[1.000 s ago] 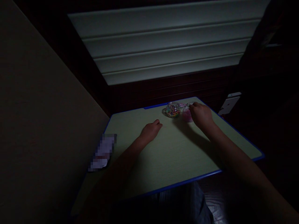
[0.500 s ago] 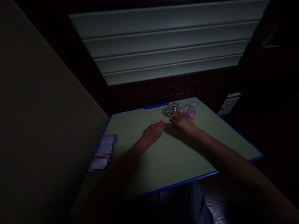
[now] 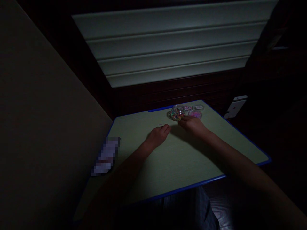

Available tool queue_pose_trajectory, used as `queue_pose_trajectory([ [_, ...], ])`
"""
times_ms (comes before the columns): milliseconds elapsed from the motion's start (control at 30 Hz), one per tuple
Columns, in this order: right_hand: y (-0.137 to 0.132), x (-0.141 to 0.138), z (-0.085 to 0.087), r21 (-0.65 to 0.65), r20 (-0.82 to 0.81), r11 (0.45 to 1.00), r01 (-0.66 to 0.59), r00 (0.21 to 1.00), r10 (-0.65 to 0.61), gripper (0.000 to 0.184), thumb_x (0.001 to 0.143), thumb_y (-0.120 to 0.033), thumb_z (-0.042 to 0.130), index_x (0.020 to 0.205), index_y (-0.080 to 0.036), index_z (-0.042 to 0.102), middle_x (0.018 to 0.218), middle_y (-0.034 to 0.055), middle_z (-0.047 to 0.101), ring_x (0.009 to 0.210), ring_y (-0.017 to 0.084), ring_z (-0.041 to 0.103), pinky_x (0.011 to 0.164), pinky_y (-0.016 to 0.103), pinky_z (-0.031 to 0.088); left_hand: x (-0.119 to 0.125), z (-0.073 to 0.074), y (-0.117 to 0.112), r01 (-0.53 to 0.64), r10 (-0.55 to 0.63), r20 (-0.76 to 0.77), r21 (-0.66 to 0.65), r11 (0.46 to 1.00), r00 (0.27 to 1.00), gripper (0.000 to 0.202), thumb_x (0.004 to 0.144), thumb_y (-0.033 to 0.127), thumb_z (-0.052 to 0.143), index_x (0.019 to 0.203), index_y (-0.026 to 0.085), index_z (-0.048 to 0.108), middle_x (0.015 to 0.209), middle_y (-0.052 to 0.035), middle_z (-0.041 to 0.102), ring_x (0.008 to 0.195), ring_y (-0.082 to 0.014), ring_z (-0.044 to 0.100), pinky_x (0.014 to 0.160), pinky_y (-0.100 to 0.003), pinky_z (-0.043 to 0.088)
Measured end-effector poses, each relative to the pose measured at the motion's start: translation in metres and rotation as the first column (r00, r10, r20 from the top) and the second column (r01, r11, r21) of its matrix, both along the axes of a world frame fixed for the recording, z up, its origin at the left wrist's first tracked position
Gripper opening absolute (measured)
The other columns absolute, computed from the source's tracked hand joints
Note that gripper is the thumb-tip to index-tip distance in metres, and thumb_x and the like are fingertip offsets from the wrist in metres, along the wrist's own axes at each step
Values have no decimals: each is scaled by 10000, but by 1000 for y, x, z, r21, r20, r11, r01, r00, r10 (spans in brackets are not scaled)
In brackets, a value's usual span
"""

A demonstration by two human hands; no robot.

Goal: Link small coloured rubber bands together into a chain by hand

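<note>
On a pale green desk [image 3: 175,166], the left hand [image 3: 158,135] rests with curled fingers; any small hold is too dim to tell. The right hand [image 3: 193,125], fingers loosely extended and empty, lies just near a clear jar of multicoloured rubber bands [image 3: 177,114], left of a round case of pink bands [image 3: 195,114].
</note>
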State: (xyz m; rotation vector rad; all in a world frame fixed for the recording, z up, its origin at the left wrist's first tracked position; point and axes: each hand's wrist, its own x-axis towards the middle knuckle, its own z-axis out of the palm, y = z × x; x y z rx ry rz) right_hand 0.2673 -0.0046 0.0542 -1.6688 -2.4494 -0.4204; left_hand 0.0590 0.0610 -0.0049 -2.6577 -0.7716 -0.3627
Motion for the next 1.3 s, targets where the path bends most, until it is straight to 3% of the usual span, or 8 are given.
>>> queue_pose_trajectory([
  [100,0,14,7,100,-5,984,150,989,-151,274,886,-187,398,1022,-155,634,954,108,647,834,190,567,681,283,318,-1,2,2,-50,51,31,-40,998,998,280,929,178,310,1111,193,522,1061,-82,572,828,-154,594,645,-263,461],
  [233,0,35,12,179,-10,914,364,930,-368,277,873,-187,390,930,-133,655,902,124,640,800,208,569,641,296,322,-4,7,6,-103,108,68,-79,992,992,280,942,214,289,1078,191,532,1047,-68,571,789,-135,592,611,-243,440],
  [400,2,48,10,178,-37,863,473,879,-475,298,872,-159,367,925,-133,660,891,124,644,780,204,589,613,291,330,-11,16,12,-141,163,175,-135,981,971,294,946,234,284,1064,195,550,1041,-67,566,834,-144,586,665,-252,442],
  [567,3,50,9,140,-39,860,490,871,-489,309,876,-173,369,985,-143,657,932,127,645,792,204,599,617,281,356,-21,20,24,-207,249,205,-204,957,947,293,942,273,305,1010,200,581,1001,-52,560,844,-146,580,703,-251,434],
  [867,0,46,13,161,-55,861,483,875,-481,330,894,-210,365,1083,-172,632,963,112,642,804,203,600,609,281,353,-38,11,42,-299,343,131,-273,914,930,279,918,275,361,927,189,626,950,-49,564,813,-151,580,712,-256,428],
  [1067,-1,41,15,153,-63,868,472,881,-468,316,895,-225,370,1039,-157,642,932,111,637,787,198,589,589,277,324,-29,4,40,-303,333,89,-247,920,939,286,923,315,363,1012,205,611,980,-46,562,829,-150,585,679,-252,417],
  [1300,-2,36,15,167,-83,894,415,910,-407,331,909,-257,350,1027,-152,641,915,100,636,795,197,586,598,284,325,-20,0,40,-330,358,78,-248,911,930,298,936,296,330,949,199,611,995,-51,571,834,-148,590,680,-251,407],
])
